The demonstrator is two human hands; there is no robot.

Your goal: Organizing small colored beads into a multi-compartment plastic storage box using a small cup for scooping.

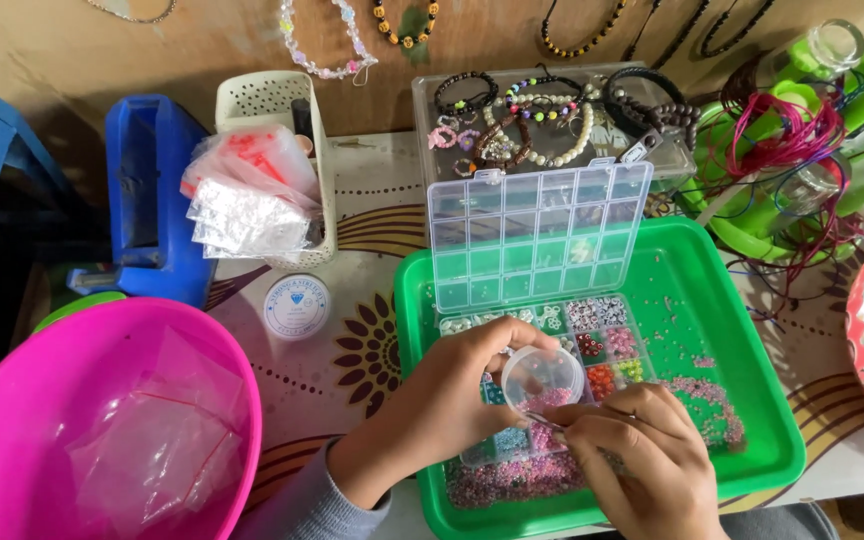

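Small clear round tub (543, 378) with pink beads in it sits between both hands, right over the bead organizer box (552, 350) in the one green tray (752, 400). Left hand (452, 395) is curled around the tub's left side, fingers gripping it; right hand (642, 455) has fingertips pinched at the tub's lower rim, can't tell if there's a bead in there. Organizer lid (537, 235) stands open, leaning back. Loose pink beads (707, 395) are scattered on the tray's right half, which is otherwise the open bit. One pink basin (102, 420) crowds the left, one white thread spool (296, 305) lies between, and a clear box of bracelets (542, 120) sits behind the tray.
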